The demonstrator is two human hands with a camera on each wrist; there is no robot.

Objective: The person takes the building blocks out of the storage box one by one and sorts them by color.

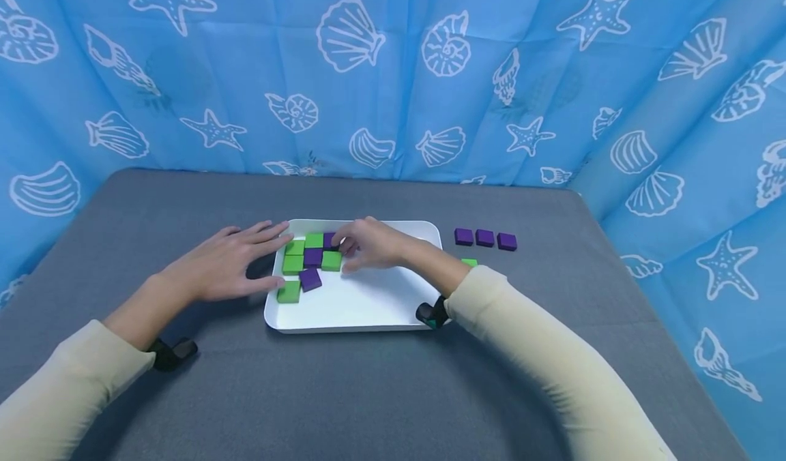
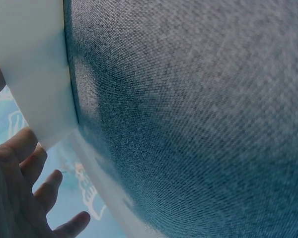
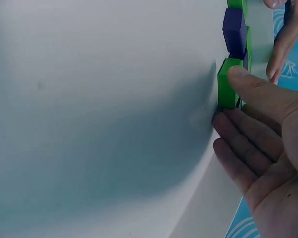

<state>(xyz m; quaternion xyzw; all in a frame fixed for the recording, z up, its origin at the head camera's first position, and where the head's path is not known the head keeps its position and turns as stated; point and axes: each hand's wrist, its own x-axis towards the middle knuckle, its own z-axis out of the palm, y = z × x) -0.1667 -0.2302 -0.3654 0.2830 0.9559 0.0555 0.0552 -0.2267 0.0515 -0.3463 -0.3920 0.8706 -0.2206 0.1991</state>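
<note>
A white tray (image 1: 368,304) holds several green and purple square blocks at its left end. My left hand (image 1: 230,263) lies over the tray's left rim with fingers spread; its thumb reaches the lower-left green block (image 1: 289,292). My right hand (image 1: 374,243) is over the tray, fingers bent beside a partly covered purple block (image 1: 328,241). In the right wrist view, the right thumb overlaps a green block (image 3: 227,89), and the index finger is mostly hidden. A tilted purple block (image 1: 310,279) sits beside the lower-left green one.
Three purple blocks (image 1: 485,238) stand in a row on the grey tabletop (image 1: 381,393), right of the tray. Another green block (image 1: 469,262) is partly covered by the right forearm. A blue curtain (image 1: 393,93) with shell prints hangs behind the table.
</note>
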